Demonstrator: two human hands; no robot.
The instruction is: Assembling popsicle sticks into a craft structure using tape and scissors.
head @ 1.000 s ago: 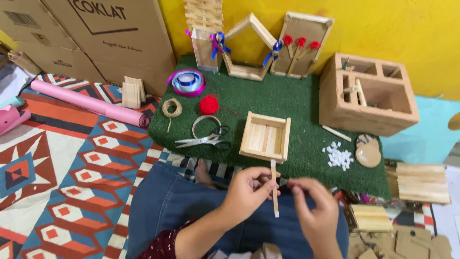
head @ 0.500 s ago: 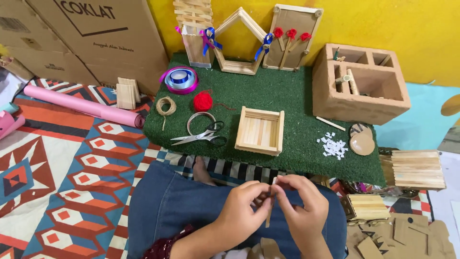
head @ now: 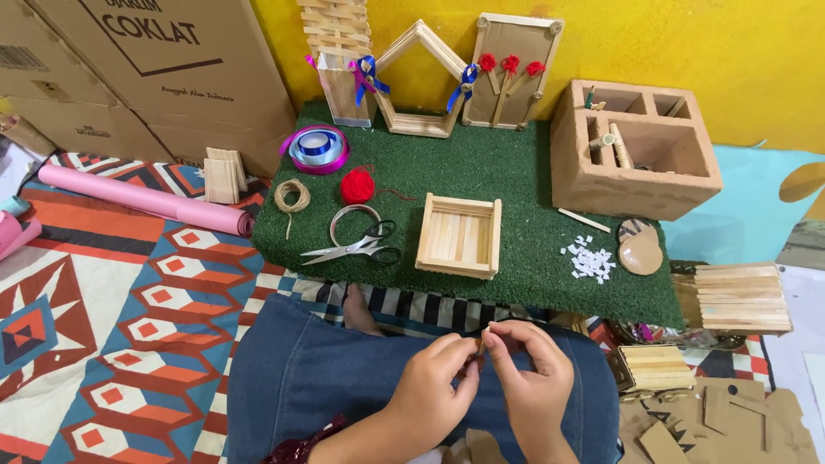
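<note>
Patterned floor mat, green turf board against a yellow wall. Low centre: left hand and right hand pinch one craft stick between them over the denim lap, apparently fitting it. Next likely needs the open stick tray mid-frame; scissors lie left of it.

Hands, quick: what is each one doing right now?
Left hand: fingers pinched closed on a thin pale wooden stick held over the lap.
Right hand: fingers pinched closed on the same stick, which is mostly hidden.
</note>
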